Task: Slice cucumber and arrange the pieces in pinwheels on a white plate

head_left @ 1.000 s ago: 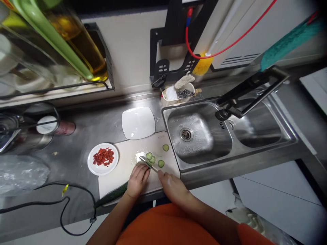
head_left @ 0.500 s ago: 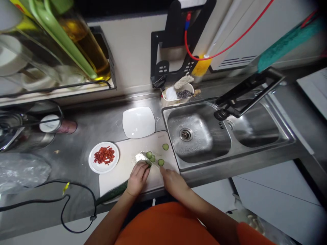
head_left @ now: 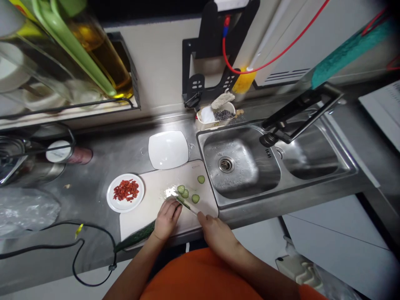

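Observation:
A long dark-green cucumber (head_left: pixel 137 236) lies slantwise along the near edge of the white cutting board (head_left: pixel 150 187). My left hand (head_left: pixel 166 218) grips it close to its cut end, fingers curled over the top. In my right hand (head_left: pixel 215 229) is a knife (head_left: pixel 189 208), its blade at the cucumber's end beside my left fingertips. Several cucumber slices (head_left: pixel 195 198) lie on the board beyond the blade, one of them apart near the right edge. Left of them, a round white plate (head_left: pixel 110 196) of chopped red pieces (head_left: pixel 126 190) overlaps the board's corner.
A square white dish (head_left: pixel 168 150) stands behind the board. To the right is a double steel sink (head_left: pixel 240 166) with a black faucet (head_left: pixel 293 112). A black cable (head_left: pixel 75 258) and a clear plastic bag (head_left: pixel 28 210) lie at left. An oil bottle (head_left: pixel 106 62) stands on the rack.
My right hand has shifted slightly nearer to me and tilted the knife, so more of the blade shows. My left hand stays on the cucumber. The whole view has shifted slightly.

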The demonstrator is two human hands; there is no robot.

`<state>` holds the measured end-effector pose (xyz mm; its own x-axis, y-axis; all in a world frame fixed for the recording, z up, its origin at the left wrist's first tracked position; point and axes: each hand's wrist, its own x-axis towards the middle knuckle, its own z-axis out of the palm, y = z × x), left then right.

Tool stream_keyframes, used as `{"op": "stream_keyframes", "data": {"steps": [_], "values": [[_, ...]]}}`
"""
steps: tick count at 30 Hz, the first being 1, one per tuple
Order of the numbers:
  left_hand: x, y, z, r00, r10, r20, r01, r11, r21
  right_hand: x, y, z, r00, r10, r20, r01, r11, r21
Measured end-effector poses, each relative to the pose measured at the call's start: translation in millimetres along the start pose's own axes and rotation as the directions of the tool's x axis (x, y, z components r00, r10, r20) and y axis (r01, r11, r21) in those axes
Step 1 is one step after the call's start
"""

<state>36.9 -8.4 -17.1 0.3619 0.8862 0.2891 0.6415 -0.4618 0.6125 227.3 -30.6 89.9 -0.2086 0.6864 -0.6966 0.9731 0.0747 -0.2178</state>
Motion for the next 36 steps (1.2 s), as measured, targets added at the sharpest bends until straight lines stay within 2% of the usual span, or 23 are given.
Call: {"op": "stream_keyframes", "data": {"steps": [7,25,36], "values": [[0.0,-0.8,1.2,1.0,0.011,-0.002,-0.011,1.0,0.002,1.5,1.8,6.6,0.999,-0.015,-0.05,0.014,1.0,-0.026],[0.2,-2.8,3.4,1.0,0.011,-0.001,-0.011,1.0,0.005,11.3,0.3,3.2,0.991,-0.08,-0.108,0.076,0.996,-0.037],[-0.3,-3.5,3.4,0.999,-0.025,0.03,0.025,1.0,-0.01,23.8,-1.3,0.4,0.998,-0.055,-0.018,0.055,0.998,0.026]]}}
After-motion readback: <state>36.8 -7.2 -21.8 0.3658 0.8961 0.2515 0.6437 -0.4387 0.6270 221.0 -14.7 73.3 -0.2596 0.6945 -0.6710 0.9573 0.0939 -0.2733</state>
